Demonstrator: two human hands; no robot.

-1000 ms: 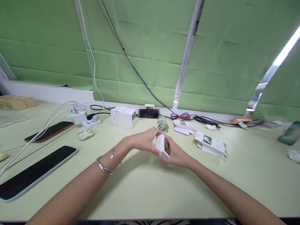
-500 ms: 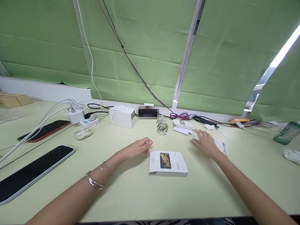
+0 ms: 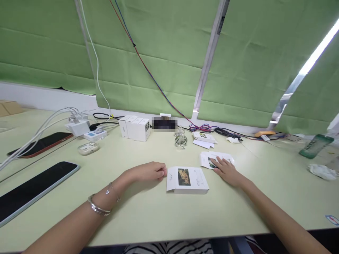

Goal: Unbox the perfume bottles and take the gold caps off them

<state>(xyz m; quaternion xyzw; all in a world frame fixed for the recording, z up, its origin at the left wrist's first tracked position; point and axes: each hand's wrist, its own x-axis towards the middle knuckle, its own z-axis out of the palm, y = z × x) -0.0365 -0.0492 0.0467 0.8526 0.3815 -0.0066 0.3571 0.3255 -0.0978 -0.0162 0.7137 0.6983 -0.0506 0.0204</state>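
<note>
A white box (image 3: 197, 179) printed with a yellow flower picture lies flat in front of me, a flap sticking out at its left end. Beside that end my left hand (image 3: 152, 171) rests on its side with curled fingers; nothing shows in it. To the box's right, my right hand (image 3: 226, 171) lies palm down with fingers spread over a flattened white carton (image 3: 217, 155). The hand covers part of the carton's printed pictures. Behind the cartons stands a small clear glass object (image 3: 180, 141).
Several white boxes (image 3: 134, 128) stand together at the back. Another small white carton (image 3: 205, 137) lies near coiled cables (image 3: 227, 134). Phones (image 3: 34, 187), an earbud case (image 3: 88, 148) and chargers (image 3: 78, 127) occupy the left. A green bottle (image 3: 315, 146) lies at right beside crumpled tissue (image 3: 322, 171).
My right hand has come left and nearer, and the flattened carton under it has shifted left towards the flower box. My left hand stays beside the box. The view has shifted slightly.
</note>
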